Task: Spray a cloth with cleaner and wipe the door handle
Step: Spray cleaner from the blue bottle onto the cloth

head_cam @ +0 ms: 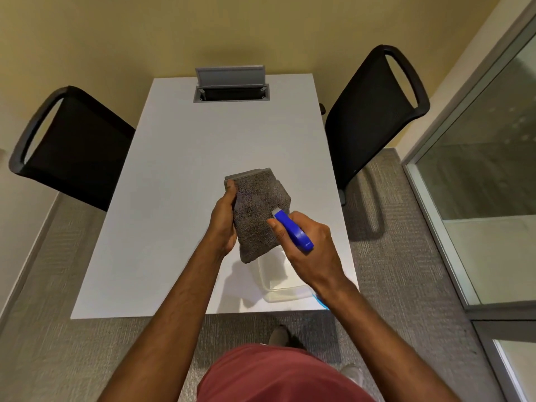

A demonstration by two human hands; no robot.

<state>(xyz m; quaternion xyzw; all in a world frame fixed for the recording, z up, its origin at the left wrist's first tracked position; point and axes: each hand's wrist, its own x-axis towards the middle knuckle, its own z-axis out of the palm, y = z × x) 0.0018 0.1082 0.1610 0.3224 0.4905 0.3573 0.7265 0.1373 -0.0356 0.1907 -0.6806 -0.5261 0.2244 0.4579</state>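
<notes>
Room: yellow walls, grey carpet (406, 271), glass partition (478, 175) at right.
Table (174, 198): white, rectangular; open cable hatch (231, 88) at its far end.
Left hand (223, 221): fingers curled round the left edge of a grey cloth (256, 216), thumb on its front; cloth held upright above the table.
Right hand (307, 248): wrapped round the blue head of a spray bottle (293, 230); nozzle just beside the cloth, pointing at it.
Bottle body: hidden under the hand.
Nearby: clear plastic container (278, 282) on the table, below the right hand.
Chairs: black chair at left (72, 149), black chair at right (371, 111), one on each side of the table.
</notes>
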